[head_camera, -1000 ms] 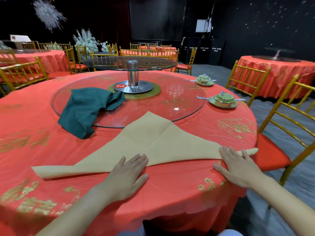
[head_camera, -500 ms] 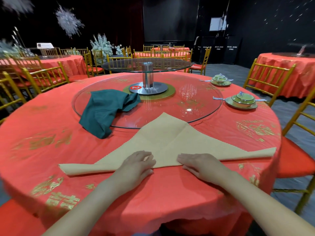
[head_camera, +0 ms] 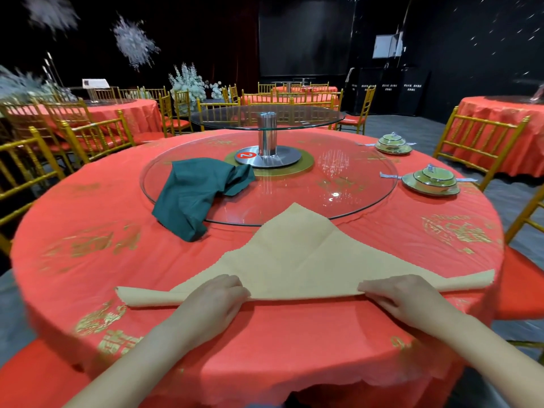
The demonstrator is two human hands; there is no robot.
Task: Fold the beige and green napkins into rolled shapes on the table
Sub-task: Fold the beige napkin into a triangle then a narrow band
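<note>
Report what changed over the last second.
The right hand slid in from the beige napkin's right tip toward its middle. Both hands went from lying flat to gripping its near edge with curled fingers; the left hand barely shifted. The napkin stays a flat triangle; the green napkin stays crumpled across the turntable rim.

A white numeral "2" stands on a red round marker (head_camera: 246, 155) set on the metal base (head_camera: 275, 161) of the glass turntable stand. Gold characters (head_camera: 117, 344) are printed on the worktop's red cloth (head_camera: 294, 343), too blurred to read. White lettering on the black panels (head_camera: 388, 87) at the back wall is too small to make out.
</note>
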